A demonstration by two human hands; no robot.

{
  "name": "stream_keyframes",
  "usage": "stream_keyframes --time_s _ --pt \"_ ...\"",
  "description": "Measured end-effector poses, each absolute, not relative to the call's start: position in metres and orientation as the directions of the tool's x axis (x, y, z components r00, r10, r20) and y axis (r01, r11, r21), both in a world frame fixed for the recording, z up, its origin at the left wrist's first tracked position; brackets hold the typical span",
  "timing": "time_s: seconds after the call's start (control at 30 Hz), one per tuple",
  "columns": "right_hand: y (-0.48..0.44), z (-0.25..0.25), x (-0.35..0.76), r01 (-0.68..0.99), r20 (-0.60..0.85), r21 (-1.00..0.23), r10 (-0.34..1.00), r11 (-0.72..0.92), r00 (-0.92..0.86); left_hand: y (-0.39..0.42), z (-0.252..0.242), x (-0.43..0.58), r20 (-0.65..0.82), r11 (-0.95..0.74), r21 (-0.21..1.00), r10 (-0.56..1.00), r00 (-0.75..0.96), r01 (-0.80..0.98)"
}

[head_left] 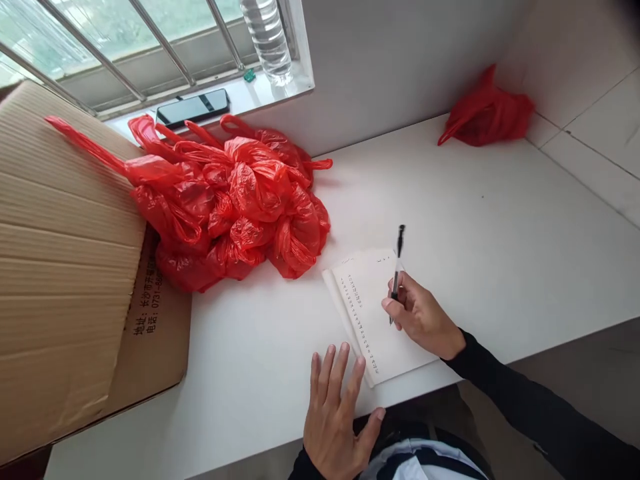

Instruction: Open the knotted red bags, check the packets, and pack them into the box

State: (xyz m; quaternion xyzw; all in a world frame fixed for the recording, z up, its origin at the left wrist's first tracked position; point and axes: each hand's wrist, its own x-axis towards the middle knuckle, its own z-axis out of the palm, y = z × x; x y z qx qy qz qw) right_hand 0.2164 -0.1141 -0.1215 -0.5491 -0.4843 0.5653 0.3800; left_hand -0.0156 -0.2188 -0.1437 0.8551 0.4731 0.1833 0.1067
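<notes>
A pen (399, 257) with a black top and clear barrel is pinched in my right hand (423, 317), its tip pointing down over an open notebook (397, 353). Small handwriting runs in lines along the left part of the notebook's page, and the rest of the visible page is mostly blank. My left hand (335, 413) lies flat with its fingers spread at the table's front edge, just left of the notebook's lower corner. It holds nothing. Whether the pen tip touches the paper I cannot tell.
Several knotted red plastic bags (250, 200) are heaped beside a cardboard box (65, 267) at the left. Another red bag (490, 117) sits in the far right corner of the white table (250, 360). A phone (193, 109) and a clear bottle (270, 43) are on the windowsill.
</notes>
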Motion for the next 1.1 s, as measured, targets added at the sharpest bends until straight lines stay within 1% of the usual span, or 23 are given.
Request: stream_keyframes --time_s 0.1,0.27,0.43,0.53,0.83,1.1 --pt "-0.117 -0.127 0.21 0.131 -0.233 -0.968 0.963 -0.216 -0.139 -0.215 -0.144 -0.011 0.227 -0.543 0.372 0.84 0.493 0.753" --pt "-0.117 -0.131 0.205 0.105 -0.162 -0.983 0.983 -0.153 -0.082 -0.21 -0.144 -0.006 0.256 -0.513 0.422 0.858 0.444 0.748" --pt "-0.118 -0.131 0.202 0.295 -0.068 -0.954 0.996 -0.047 -0.06 -0.21 -0.145 -0.004 0.256 -0.503 0.451 0.864 0.433 0.737" --pt "-0.118 -0.129 0.2 0.366 -0.008 -0.93 0.998 0.018 -0.069 -0.209 -0.145 -0.002 0.26 -0.497 0.468 0.868 0.424 0.731" --pt "-0.122 -0.129 0.197 0.504 0.048 -0.862 0.998 0.057 -0.031 -0.208 -0.146 0.0 0.261 -0.476 0.503 0.879 0.398 0.721" --pt "-0.119 -0.127 0.197 0.532 0.071 -0.844 0.997 0.069 -0.017 -0.207 -0.145 0.002 0.268 -0.468 0.529 0.884 0.384 0.708"
